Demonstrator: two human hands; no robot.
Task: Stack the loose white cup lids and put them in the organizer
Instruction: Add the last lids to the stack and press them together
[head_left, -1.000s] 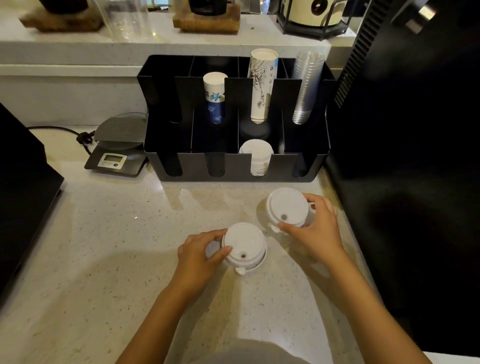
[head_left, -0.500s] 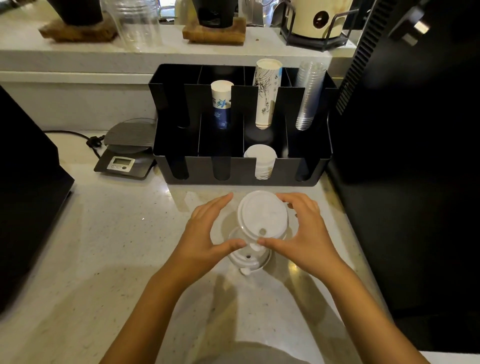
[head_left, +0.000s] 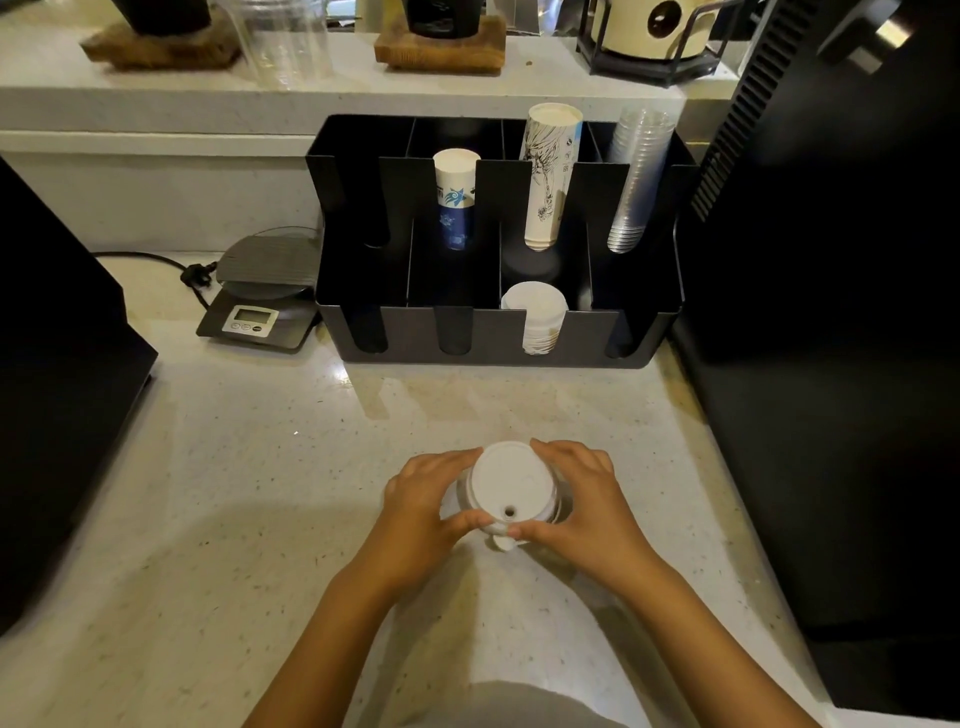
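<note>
Both hands were on the stack of white lids (head_left: 508, 486), which sat on the pale counter (head_left: 260, 467) in front of the black organizer (head_left: 498, 332), well apart from it. My left hand (head_left: 423, 501) wrapped the left side of the stack and my right hand (head_left: 582, 499) wrapped the right side, so each hand was closed around the lids. The thumbs met at the near edge, just beside the small drinking hole on the top lid. Under the top lid I could see at least one more lid, but I could not tell how many were there.

Inside the organizer, another pile of white lids (head_left: 535, 317) stood in the third front slot from the left. Behind it were a short paper cup stack (head_left: 455, 202), a tall paper cup stack (head_left: 550, 176) and clear plastic cups (head_left: 636, 182). One small grey scale (head_left: 262, 304) stood to the left of the organizer.
</note>
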